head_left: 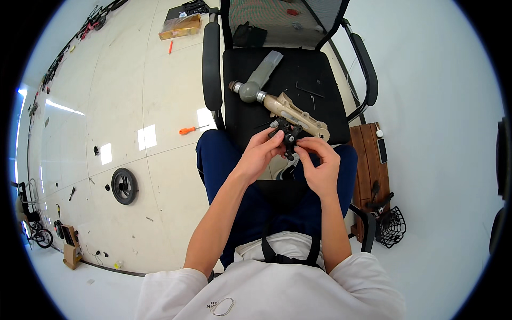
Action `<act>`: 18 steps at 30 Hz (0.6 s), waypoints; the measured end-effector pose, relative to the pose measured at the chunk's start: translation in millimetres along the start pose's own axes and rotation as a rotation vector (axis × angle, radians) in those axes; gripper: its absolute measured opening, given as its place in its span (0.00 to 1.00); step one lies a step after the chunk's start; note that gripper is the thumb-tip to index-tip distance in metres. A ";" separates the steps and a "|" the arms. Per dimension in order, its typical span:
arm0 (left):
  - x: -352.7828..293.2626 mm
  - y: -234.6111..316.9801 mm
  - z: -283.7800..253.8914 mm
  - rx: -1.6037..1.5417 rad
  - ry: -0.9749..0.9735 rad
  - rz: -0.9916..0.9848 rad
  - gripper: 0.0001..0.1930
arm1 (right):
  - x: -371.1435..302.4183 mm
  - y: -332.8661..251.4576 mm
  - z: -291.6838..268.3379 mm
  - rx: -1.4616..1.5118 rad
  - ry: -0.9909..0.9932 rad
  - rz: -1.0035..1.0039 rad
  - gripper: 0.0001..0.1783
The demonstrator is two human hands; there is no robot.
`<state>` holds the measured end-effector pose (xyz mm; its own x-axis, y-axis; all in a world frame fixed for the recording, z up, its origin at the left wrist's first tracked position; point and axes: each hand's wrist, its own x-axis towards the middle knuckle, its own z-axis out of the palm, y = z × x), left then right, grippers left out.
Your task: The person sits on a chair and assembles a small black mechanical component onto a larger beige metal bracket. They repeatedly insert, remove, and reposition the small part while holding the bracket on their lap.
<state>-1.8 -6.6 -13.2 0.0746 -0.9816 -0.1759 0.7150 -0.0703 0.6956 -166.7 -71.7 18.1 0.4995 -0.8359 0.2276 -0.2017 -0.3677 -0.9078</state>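
Note:
Above my lap, both hands are on a small black bicycle part that looks like a brake caliper (290,137), with a light round piece at its upper left. My left hand (262,153) grips its left side between thumb and fingers. From the right, my right hand (321,161) pinches its edge with thumb and forefinger; any tiny piece between those fingertips is hidden. Just beyond, a beige and grey frame part (290,113) with a rounded joint lies across the black chair seat (240,117). Two thin hex keys (309,91) rest on the seat to its right.
The chair's armrests (212,69) rise on both sides of the seat. Left on the floor are an orange screwdriver (188,130), a small black wheel (124,186) and a cardboard box (180,26). To the right stand a wooden board (368,160) and a black wire basket (391,228).

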 end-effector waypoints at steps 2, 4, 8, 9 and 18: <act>0.3 -2.1 -2.8 -0.009 -0.001 0.004 0.19 | 0.6 -3.9 1.9 -0.147 0.010 -0.138 0.07; 1.7 -2.5 -2.3 -0.038 0.027 0.014 0.17 | 1.9 0.1 1.5 -0.168 0.013 -0.195 0.07; 1.6 0.0 -0.3 -0.033 0.043 0.033 0.16 | 0.3 8.6 4.9 -0.188 0.035 -0.197 0.07; 1.7 -0.4 -0.9 -0.028 0.042 0.037 0.16 | -0.4 8.3 6.0 -0.199 0.051 -0.211 0.07; 1.1 -7.1 -1.0 0.135 0.070 0.057 0.20 | -6.7 13.7 24.1 -0.250 0.197 -0.225 0.09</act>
<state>-6.1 -7.0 -19.1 0.1641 -0.9702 -0.1781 0.6086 -0.0425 0.7923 -152.5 -61.3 -4.3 0.3883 -0.7760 0.4970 -0.3169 -0.6189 -0.7187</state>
